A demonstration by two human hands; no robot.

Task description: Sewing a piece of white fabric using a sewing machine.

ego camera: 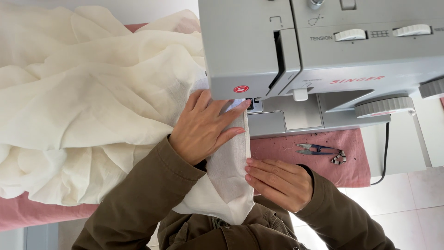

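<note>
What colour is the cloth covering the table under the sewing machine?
Pink; the pink table cloth shows best in the head view.

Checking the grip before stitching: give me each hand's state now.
Left hand: open, flat on the cream fabric.
Right hand: open, fingertips pressing the fabric's folded edge.

Both hands are laid flat, palms down, with the fingers extended.

The left hand point(203, 127) is spread wide, its fingers point(231, 113) pointed up and to the right, the thumb set apart on the lower side; the wrist is bent and the forearm is covered by an olive-brown sleeve running down to the lower left. The right hand point(277, 183) is placed below and to the right of the left fingers, its fingers point(259, 169) held together and pointed left, the sleeved forearm angled toward the lower right.
</note>
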